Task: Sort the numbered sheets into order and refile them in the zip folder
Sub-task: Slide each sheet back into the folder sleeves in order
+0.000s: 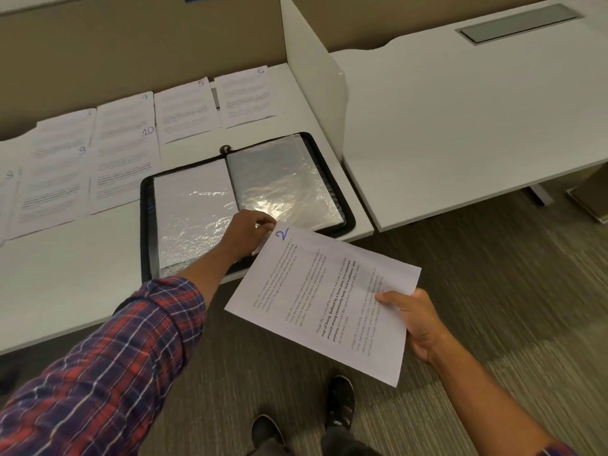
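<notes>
The black zip folder (146, 225) lies open near the desk's front edge, showing shiny plastic sleeves on both sides. My right hand (414, 320) holds the sheet numbered 2 (324, 304) by its lower corner, out past the desk edge and above the floor. My left hand (250, 236) reaches over the folder's near right corner and pinches the top corner of that same sheet beside the blue "2". More numbered sheets lie flat on the desk behind the folder: sheet 5 (186, 108), sheet 6 (248, 97), sheet 9 (52, 185) and sheet 10 (123, 166).
A white divider panel (312, 77) stands just right of the folder, with a second white desk (460, 120) beyond it. Carpet floor and my shoes (339, 403) are below. Several more sheets overlap at the far left of the desk (65, 291).
</notes>
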Tool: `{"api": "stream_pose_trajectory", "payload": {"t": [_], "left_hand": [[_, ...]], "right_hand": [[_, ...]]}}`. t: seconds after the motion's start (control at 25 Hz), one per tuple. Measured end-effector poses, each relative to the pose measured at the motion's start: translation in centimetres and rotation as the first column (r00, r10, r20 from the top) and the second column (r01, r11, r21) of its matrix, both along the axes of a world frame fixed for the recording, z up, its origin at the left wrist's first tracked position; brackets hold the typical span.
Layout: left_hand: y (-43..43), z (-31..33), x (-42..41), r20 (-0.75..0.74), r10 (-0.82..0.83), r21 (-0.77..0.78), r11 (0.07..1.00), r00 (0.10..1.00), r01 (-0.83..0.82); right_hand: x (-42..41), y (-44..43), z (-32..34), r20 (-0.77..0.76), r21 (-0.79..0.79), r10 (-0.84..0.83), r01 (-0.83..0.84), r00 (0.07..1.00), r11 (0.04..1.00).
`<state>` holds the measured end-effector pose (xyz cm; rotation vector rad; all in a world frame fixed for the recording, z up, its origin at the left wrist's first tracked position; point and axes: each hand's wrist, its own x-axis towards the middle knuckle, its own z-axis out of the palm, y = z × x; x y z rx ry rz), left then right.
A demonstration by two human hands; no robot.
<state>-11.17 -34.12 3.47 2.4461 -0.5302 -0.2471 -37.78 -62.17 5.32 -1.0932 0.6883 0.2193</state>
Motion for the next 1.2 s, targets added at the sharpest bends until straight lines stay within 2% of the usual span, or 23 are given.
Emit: {"api": "stream_pose_trajectory", "payload": {"t": [0.2, 0.48, 0.72, 0.88, 1.04, 1.12, 1.2], "left_hand": [[-0.6, 0.3, -0.2, 0.021, 0.016, 0.013, 1.000, 1.000, -0.017], [-0.5, 0.4, -0.7, 0.139, -0.068, 0.089, 0.994, 0.988, 0.056], [-1.2, 0.2, -0.8, 0.103, -0.082, 0.162, 0.985, 0.991, 0.064], [-1.6, 0.0, -1.1, 0.139, -0.030, 0.174, 0.985, 0.990, 0.005], [-1.6, -0.4, -1.5, 0.122, -0.008, 0.216, 0.976, 0.992, -0.019], [-1.6, -0.8, -1.4, 0.115, 0.005, 0.250, 0.968, 0.993, -0.034], [-1.7, -1.0, -1.3, 0.101, 0.044, 0.244, 0.968, 0.994, -0.067]], "right_hand": [[0.4, 0.4, 0.5, -0.017, -0.051, -0.021, 0.021, 1.000, 0.998], [1.2, 1.6, 1.2, -0.008, -0.094, -0.155, 0.154, 0.988, 0.984], [2.0, 3.5, 1.2, 0.012, -0.081, -0.171, 0.171, 0.985, 0.982], [2.1, 4.0, 1.2, -0.007, -0.101, -0.274, 0.272, 0.962, 0.957], [1.8, 5.5, 0.5, -0.024, -0.125, -0.289, 0.284, 0.957, 0.951], [1.8, 6.0, 0.0, -0.003, -0.225, -0.273, 0.266, 0.962, 0.937], [2.1, 6.0, -0.5, 0.052, -0.482, -0.226, 0.223, 0.973, 0.847]]}}
